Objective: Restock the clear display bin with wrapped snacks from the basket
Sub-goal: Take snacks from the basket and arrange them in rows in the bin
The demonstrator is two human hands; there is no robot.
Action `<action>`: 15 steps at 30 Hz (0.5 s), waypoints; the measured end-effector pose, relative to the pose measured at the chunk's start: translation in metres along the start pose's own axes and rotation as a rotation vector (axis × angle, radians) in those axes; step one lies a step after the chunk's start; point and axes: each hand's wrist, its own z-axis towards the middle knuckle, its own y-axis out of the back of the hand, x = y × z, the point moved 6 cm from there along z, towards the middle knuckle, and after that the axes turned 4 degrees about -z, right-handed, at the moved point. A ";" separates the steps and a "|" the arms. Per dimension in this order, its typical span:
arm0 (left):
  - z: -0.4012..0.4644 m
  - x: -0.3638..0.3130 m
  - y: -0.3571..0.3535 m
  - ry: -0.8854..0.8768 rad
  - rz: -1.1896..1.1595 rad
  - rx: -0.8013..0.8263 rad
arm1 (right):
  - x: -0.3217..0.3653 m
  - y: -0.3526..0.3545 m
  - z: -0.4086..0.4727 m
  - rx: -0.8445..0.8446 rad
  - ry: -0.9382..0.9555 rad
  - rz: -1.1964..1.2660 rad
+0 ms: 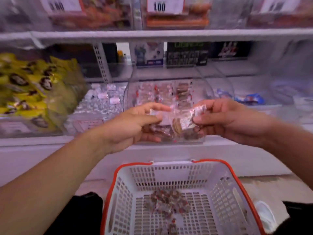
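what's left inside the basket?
A small heap of wrapped snacks on the basket floor, a couple more near the front. The frame's bottom edge cuts off the nearest part.

Your left hand (135, 126) and right hand (218, 119) are raised together in front of the clear plastic display bin (132, 92) on the white shelf (50, 141), each pinching a clear-wrapped brown snack with red-and-white ends: the left-hand snack (160, 114) and the right-hand snack (188, 121) sit just beside each other. Below your hands, the white slotted plastic basket with an orange rim (223, 189) holds a small loose heap of the same wrapped snacks (167, 200) on its floor. To the left, a pile of yellow snack packets (33, 89) fills a neighbouring bin, though the view is blurred.
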 end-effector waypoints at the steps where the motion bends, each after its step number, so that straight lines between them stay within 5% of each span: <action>1: 0.003 -0.004 0.001 -0.069 -0.069 -0.087 | 0.004 0.003 0.001 -0.080 0.052 0.043; 9: 0.020 -0.004 -0.015 -0.182 -0.256 -0.306 | 0.001 0.002 0.005 -0.418 0.233 -0.014; 15: 0.029 -0.004 -0.029 -0.248 -0.007 -0.327 | -0.010 -0.009 0.010 -0.543 0.256 0.014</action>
